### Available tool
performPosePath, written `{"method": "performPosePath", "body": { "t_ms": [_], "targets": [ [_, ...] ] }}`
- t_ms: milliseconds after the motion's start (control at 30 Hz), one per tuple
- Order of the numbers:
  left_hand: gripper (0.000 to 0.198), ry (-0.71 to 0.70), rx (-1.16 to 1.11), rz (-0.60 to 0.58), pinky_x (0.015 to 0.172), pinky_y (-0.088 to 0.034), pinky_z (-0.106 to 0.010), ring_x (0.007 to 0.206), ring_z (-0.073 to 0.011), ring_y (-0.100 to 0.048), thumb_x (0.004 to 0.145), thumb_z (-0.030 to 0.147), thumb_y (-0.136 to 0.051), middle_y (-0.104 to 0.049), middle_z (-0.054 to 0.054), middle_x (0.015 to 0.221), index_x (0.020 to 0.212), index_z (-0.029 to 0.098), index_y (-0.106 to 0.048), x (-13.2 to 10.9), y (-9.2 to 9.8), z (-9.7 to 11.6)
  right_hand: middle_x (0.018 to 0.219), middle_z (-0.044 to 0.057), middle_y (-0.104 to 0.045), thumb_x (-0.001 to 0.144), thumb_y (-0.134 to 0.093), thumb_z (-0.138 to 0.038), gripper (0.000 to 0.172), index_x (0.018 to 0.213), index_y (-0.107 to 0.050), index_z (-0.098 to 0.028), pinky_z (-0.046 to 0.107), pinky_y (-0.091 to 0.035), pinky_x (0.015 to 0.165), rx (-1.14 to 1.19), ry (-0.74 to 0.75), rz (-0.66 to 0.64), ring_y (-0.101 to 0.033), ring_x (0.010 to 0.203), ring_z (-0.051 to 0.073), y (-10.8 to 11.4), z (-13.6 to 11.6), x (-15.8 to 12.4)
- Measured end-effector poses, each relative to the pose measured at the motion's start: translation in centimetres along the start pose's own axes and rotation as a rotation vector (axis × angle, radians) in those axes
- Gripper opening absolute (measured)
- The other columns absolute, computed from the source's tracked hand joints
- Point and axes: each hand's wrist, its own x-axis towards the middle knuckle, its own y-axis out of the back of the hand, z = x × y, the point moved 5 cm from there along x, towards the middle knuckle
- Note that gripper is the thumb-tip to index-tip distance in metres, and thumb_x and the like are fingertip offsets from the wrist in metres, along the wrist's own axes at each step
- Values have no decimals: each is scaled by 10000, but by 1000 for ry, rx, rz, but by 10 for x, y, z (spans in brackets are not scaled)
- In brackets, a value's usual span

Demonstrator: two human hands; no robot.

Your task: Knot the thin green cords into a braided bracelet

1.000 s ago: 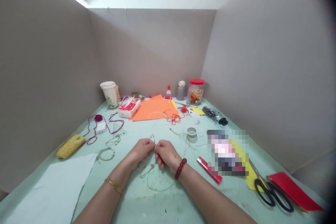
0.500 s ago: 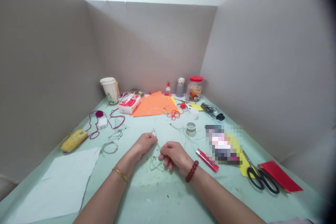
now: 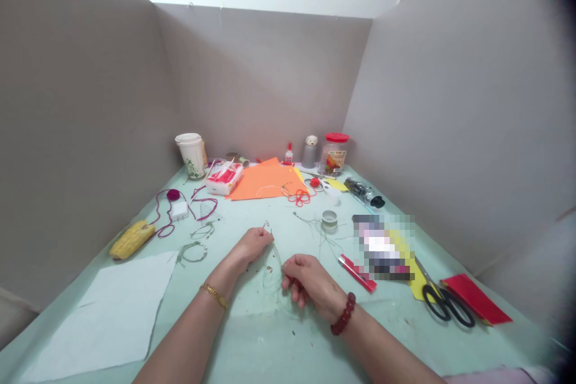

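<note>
Thin green cord (image 3: 277, 251) runs between my two hands, low over the table. My left hand (image 3: 253, 246) is closed in a pinch on its upper end. Lower and to the right, my right hand (image 3: 306, 279) pinches the same cord, its other fingers curled beneath. Loose loops of the cord hang or lie between the hands; which of the two I cannot tell. Small brown bits lie on the table around them. Left of my left hand rest a braided green cord bracelet (image 3: 193, 252) and another green cord loop (image 3: 203, 230).
A spool (image 3: 329, 221) and loose green strands stand beyond my right hand. To the right are a red lighter (image 3: 357, 273), black-handled scissors (image 3: 447, 306) and a red packet (image 3: 479, 300). White cloth (image 3: 99, 318) and a yellow corn cob (image 3: 132, 240) lie left. Grey panels (image 3: 265, 78) enclose the table.
My right hand has moved down and to the right, away from my left hand, and the cord between them is stretched longer. The view has shifted slightly.
</note>
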Motion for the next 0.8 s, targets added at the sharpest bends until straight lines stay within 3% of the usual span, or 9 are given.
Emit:
{"method": "performPosePath", "body": {
  "t_ms": [133,233,367,533,667,800],
  "targets": [
    [196,-2,0,3,390,-74,-215,384,-49,-141,685,337,-523,-223,113,428,688,211,-373,1,1,-1,631,20,-649,769,-473,-317,159,761,-492,-159,158,-268,294,-77,-56,-140,-426,332,46,-8,6,-20],
    [195,-4,-2,7,389,-81,-212,384,-48,-145,683,332,-527,-229,112,433,689,212,-374,2,1,-2,486,-38,-544,758,-481,-297,136,716,-488,-167,172,-208,303,-172,-52,-174,-342,303,42,-9,11,-35],
    [193,-8,-6,0,384,-80,-215,379,-49,-142,684,330,-529,-227,112,424,683,211,-377,3,0,-2,411,-77,-370,758,-462,-244,134,657,-497,-163,193,-195,377,-299,26,-63,-283,364,50,4,11,-44],
    [197,-7,-4,2,381,-80,-214,371,-48,-146,681,327,-534,-228,112,414,671,208,-377,3,0,-2,623,-14,-504,768,-465,-241,128,664,-495,-174,225,-315,554,-623,302,255,-439,590,108,14,-2,-47],
    [198,-2,3,9,382,-82,-208,373,-45,-146,681,327,-533,-238,110,415,665,206,-377,3,1,-2,850,23,-549,753,-474,-175,49,776,-515,-188,242,-329,625,-898,394,266,-489,682,130,-8,2,-50],
    [199,4,2,11,382,-84,-207,372,-44,-147,683,330,-534,-234,110,418,665,206,-379,3,1,-2,803,36,-549,828,-340,-131,166,715,-443,-193,253,-322,598,-979,370,258,-494,640,134,-11,7,-54]
  ]
}}
